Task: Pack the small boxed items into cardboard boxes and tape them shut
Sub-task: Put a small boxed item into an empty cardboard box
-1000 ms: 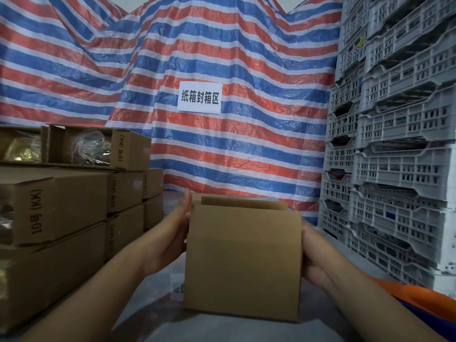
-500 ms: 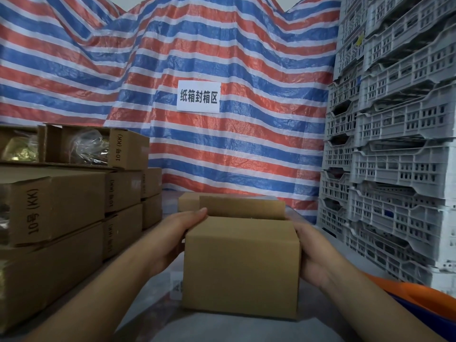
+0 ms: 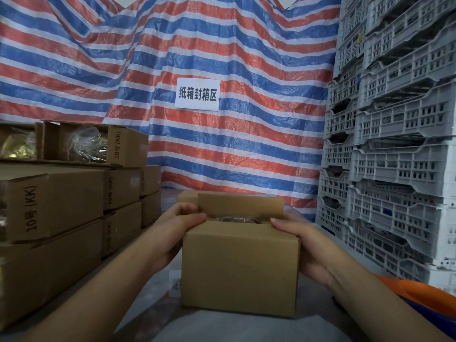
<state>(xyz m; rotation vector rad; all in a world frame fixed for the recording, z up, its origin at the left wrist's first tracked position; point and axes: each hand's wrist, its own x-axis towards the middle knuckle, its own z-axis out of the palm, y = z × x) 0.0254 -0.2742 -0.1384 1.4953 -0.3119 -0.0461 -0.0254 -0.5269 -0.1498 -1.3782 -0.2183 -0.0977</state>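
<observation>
A box [image 3: 239, 265] stands upright on the grey table [image 3: 246, 329], centred in front of the person, its long axis running left to right and its broad front face toward the camera. Its top is partly open: the far flap [image 3: 240, 206] stands up, the near flap lies folded down, and something wrapped in clear plastic [image 3: 238, 219] shows in the gap. The left hand [image 3: 172, 233] grips the box's upper left corner, fingers curled over the top edge. The right hand [image 3: 303, 240] holds the upper right corner, thumb laid along the near flap. A second ago the near side rose taller and hid the inside, with both hands flat against the sides; now that flap is down and the hands have moved onto the top. Stacked cartons [image 3: 56, 206] sit to the left, grey crates [image 3: 394, 156] to the right.
</observation>
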